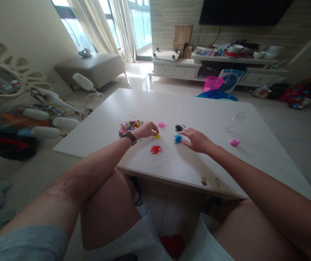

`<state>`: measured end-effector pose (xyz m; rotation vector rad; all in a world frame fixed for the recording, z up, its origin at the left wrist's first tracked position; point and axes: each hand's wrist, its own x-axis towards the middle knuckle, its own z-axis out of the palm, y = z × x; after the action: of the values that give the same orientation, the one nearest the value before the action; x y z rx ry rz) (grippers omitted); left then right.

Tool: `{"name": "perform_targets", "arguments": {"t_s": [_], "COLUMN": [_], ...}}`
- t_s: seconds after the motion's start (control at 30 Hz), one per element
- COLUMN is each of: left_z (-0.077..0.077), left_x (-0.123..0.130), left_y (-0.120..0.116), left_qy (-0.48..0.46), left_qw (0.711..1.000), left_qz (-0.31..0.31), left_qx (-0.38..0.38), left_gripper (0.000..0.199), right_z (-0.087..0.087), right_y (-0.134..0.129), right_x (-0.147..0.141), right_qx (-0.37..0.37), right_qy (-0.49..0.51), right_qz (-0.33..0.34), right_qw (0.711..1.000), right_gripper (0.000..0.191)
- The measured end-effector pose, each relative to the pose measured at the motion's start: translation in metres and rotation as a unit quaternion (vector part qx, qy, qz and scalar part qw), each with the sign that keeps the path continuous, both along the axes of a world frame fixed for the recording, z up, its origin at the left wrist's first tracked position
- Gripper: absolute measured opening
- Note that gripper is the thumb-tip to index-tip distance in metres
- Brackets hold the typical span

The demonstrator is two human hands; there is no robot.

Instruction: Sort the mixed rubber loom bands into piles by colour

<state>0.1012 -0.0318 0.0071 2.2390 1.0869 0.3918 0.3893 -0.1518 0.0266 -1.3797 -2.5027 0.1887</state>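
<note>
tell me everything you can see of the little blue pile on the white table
The blue pile is a small, loose heap of bright blue, thin looped or strand-like pieces, perhaps rubber or plastic, with ragged edges; single pieces are too small to make out clearly. It lies flat on the white table, just nearer the person than the black pile and right of the yellow one. The right hand is at its right side, fingertips at its edge; whether they touch it is unclear.

Grey short sleeve (30, 241); brown-strapped wristwatch (130, 137); pale grey loose shorts (141, 239).
</note>
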Motion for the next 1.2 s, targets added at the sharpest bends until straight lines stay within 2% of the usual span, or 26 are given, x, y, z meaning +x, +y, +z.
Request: {"name": "perform_targets", "arguments": {"t_s": [0.27,0.5,0.77,1.03,1.2], "left_z": [0.002,-0.001,-0.005,-0.004,-0.007], "left_x": [-0.001,-0.001,-0.002,-0.004,-0.002], "left_y": [-0.002,-0.001,0.003,0.003,0.002], "left_qy": [-0.004,0.003,0.014,0.049,0.063], "left_qw": [0.999,0.998,0.999,0.998,0.998], "left_qz": [0.003,-0.026,-0.03,-0.045,-0.012], "left_qx": [-0.038,-0.055,-0.039,-0.018,-0.004], "left_gripper": [0.029,0.03,0.029,0.031,0.031], "right_z": [-0.003,-0.005,-0.01,-0.016,-0.016], "right_y": [0.001,0.001,0.0,0.002,0.002], "right_x": [0.005,0.006,0.007,0.008,0.011], "right_qx": [-0.003,-0.013,-0.026,-0.079,-0.073], "right_qy": [-0.028,-0.037,-0.046,-0.061,-0.047], "right_qz": [-0.01,-0.011,0.013,0.012,0.006], "right_qw": [1.0,0.999,0.999,0.995,0.996], "right_gripper": [0.036,0.034,0.036,0.044,0.041]}}
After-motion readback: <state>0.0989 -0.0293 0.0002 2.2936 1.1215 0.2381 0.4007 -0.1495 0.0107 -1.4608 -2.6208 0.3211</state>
